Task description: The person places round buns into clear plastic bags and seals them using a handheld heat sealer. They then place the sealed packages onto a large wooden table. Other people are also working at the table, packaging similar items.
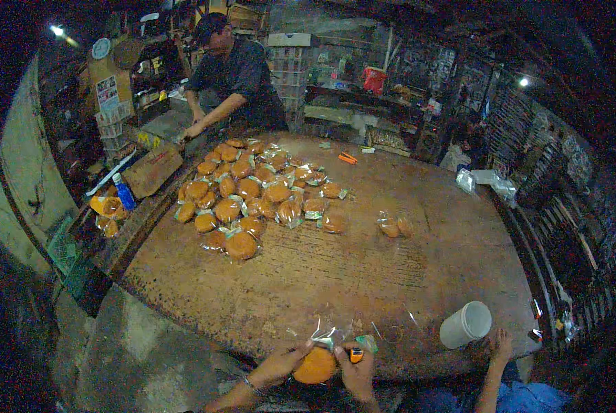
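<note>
A flat round orange-brown cake or bun [314,366] in a clear plastic bag is at the table's near edge, between my two hands. My left hand [296,357] grips the bag at its left side, near the gathered top. With my right hand [357,372] I grasp a small orange stapler [357,355], and my thumb touches the bag's right side. A green and white paper label [366,343] lies just beyond that hand. Loose clear plastic film [320,330] spreads over the wood beyond the bag.
Many bagged round cakes [248,188] are heaped at the wooden table's [339,279] far left. Two more [390,224] lie right of centre. Another orange stapler [347,158] lies farther back. Someone's hand [500,345] rests by a white container [465,325]. A person [235,77] stands far left.
</note>
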Available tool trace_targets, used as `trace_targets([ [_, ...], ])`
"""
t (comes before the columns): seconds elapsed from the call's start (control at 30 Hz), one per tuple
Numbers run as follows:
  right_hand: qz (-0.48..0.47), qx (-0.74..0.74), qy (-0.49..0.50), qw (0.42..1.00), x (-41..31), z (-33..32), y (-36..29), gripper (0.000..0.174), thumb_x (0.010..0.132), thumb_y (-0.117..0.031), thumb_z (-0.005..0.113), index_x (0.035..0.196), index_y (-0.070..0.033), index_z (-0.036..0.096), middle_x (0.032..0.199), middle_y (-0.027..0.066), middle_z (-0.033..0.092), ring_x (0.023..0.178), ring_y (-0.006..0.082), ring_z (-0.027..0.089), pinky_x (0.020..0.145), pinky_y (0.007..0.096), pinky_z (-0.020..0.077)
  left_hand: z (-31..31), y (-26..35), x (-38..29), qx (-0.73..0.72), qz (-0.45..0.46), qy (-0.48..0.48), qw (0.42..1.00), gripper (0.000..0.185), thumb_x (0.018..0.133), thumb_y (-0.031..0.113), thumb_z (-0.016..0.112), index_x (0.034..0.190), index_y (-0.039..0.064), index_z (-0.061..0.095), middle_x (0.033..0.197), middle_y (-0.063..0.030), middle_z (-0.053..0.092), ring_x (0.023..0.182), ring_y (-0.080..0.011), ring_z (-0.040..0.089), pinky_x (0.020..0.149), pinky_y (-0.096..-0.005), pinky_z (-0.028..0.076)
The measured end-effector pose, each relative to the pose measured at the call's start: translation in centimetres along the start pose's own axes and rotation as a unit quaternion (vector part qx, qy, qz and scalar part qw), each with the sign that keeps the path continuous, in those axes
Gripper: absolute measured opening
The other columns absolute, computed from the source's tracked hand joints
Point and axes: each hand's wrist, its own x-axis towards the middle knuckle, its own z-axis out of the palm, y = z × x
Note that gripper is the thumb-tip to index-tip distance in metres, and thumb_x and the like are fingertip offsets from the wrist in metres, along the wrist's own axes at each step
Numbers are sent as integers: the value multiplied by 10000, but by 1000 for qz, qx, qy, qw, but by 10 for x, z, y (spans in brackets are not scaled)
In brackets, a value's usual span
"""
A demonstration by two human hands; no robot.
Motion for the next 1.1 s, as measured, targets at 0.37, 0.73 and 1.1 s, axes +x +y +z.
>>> trace_targets([
  [0.37, 73, 5, 17, 997, 7, 9, 0, 254, 783, -259, 629, 833, -27, 536, 690, 10, 503, 637, 107, 455, 567, 280, 396, 16, -21, 7, -97, 123, 43, 987, 404, 900, 345, 398, 1052, 7, 557, 934, -93, 606, 868, -158, 541, 814, -287, 410],
  [0.73, 62, 22, 108, 992, 7, 13, 15, 224, 810, -231, 601, 822, -35, 494, 717, 1, 492, 653, 108, 451, 567, 271, 395, 22, -17, 2, -124, 106, 94, 982, 466, 927, 361, 320, 1049, -30, 542, 1012, -92, 578, 934, -170, 512, 858, -284, 385],
  [1.1, 70, 91, -118, 986, 14, 22, 75, 463, 801, -399, 551, 1016, 9, 519, 923, 160, 578, 811, 294, 555, 712, 384, 450, 26, -42, 19, -505, -38, -43, 861, 336, 902, 304, 408, 999, 11, 539, 966, -91, 591, 840, -200, 579, 768, -324, 470],
])
